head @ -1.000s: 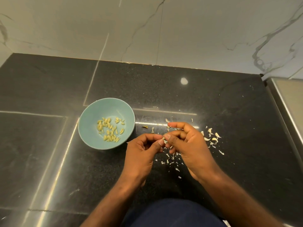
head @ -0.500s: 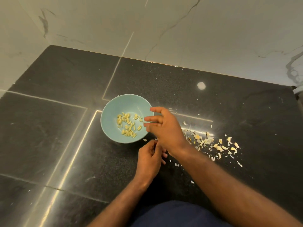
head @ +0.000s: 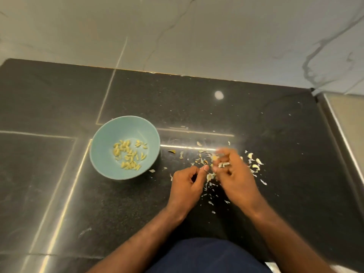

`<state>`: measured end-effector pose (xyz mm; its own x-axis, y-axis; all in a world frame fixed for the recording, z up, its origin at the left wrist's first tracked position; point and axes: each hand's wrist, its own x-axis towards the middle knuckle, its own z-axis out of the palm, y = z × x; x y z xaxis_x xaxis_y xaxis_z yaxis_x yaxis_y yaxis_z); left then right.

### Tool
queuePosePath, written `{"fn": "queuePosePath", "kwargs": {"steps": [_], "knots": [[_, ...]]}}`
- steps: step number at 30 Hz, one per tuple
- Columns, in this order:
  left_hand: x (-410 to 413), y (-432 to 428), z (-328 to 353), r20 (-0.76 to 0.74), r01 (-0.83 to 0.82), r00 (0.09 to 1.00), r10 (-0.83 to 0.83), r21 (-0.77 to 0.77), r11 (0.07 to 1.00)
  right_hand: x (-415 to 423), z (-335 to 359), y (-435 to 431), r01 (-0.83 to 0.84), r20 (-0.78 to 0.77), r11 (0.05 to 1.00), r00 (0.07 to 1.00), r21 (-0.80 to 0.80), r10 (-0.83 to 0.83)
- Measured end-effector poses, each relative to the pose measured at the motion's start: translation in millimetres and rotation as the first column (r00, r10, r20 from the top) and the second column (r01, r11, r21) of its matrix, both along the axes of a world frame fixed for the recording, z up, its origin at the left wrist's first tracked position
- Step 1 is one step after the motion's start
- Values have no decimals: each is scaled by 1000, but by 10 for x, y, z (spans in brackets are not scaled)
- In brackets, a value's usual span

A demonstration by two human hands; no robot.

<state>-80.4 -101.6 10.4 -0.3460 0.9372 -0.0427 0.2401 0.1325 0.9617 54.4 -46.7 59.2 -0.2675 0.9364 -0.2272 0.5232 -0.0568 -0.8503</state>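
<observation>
Shelling seeds is the work in hand, and by the look of things it is well under way. Nearest me is my dark blue lap (head: 206, 255), with both forearms reaching out over it. My left hand (head: 188, 184) sits just left of the right one, its fingers (head: 204, 168) curled in and the thumb tip pressed toward the forefinger. Whether a seed is pinched there I cannot tell, as anything that small is hidden. My right hand (head: 234, 178) is blurred, its fingers bent round some pale bits (head: 223, 164) that show between them, which I take for a seed being split or its husk. Both hands hang over the black desk (head: 295, 154), right above the litter of husks (head: 254, 166). The husks lie under and around the hands and are thickest just right of my right hand. Off to the left, apart from the hands, stands the blue bowl (head: 102, 138). A loose scatter of yellowish kernels (head: 129, 154) covers only part of its bottom. So I judge a fair handful is already shelled and dropped in. I see no heap of whole seeds anywhere on the desk, so I cannot say how many remain. What is left at the least is to finish this one, put its kernel in the bowl, and clear the husks. Beyond, the desk runs to the marble wall (head: 197, 36).
</observation>
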Motion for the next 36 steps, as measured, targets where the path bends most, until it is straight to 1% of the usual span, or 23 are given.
{"fn": "queuePosePath", "kwargs": {"steps": [1, 2, 4, 6, 8, 11, 14, 18, 22, 25, 28, 29, 30, 31, 33, 34, 36], "knots": [[80, 65, -9, -25, 35, 999, -34, 25, 999, 102, -59, -14, -18, 25, 1000, 1000, -6, 18], [141, 107, -38, -52, 70, 996, -68, 45, 997, 177, -90, -23, 13, 10, 1000, 1000, -19, -13], [231, 136, -98, -96, 152, 984, -147, 51, 987, 306, -71, -47, 166, -10, 986, 986, 22, -166], [258, 128, -148, -132, 188, 975, -181, 46, 981, 460, -72, -28, 327, -8, 939, 945, 102, -328], [246, 131, -173, -124, 178, 978, -170, 60, 982, 634, -139, 21, 360, 62, 918, 925, 168, -374], [234, 137, -166, -108, 168, 981, -163, 46, 985, 780, -235, 51, 294, 207, 942, 923, 162, -324], [233, 140, -160, -125, 178, 977, -171, 45, 983, 765, -305, 71, 179, 319, 961, 917, 211, -241], [237, 129, -119, -93, 180, 980, -176, 41, 983, 645, -372, 114, 70, 390, 949, 900, 306, -192], [224, 123, -131, -109, 185, 978, -180, 40, 982, 550, -406, 168, 31, 483, 961, 860, 276, -166], [237, 118, -123, -98, 179, 980, -176, 27, 983, 531, -383, 179, 13, 515, 963, 843, 270, -156], [238, 107, -85, -53, 149, 988, -148, 22, 989, 526, -318, 163, 33, 456, 962, 876, 269, -158], [234, 95, -56, -22, 144, 989, -144, 8, 990, 510, -271, 138, 58, 393, 969, 907, 240, -151], [234, 80, -19, 26, 149, 989, -149, -14, 989, 492, -213, 100, 89, 304, 980, 942, 178, -141], [232, 68, 26, 86, 166, 983, -162, -36, 985, 456, -143, 54, 109, 191, 990, 974, 91, -125], [224, 53, 112, 237, 221, 951, -200, -63, 973, 367, -17, -37, 80, 6, 994, 997, -78, -79], [211, 46, 152, 311, 234, 929, -203, -66, 970, 327, 22, -73, 51, -42, 991, 997, -121, -57], [187, 38, 217, 443, 206, 883, -151, -78, 975, 270, 64, -111, 31, -103, 988, 994, -152, -48]]}}
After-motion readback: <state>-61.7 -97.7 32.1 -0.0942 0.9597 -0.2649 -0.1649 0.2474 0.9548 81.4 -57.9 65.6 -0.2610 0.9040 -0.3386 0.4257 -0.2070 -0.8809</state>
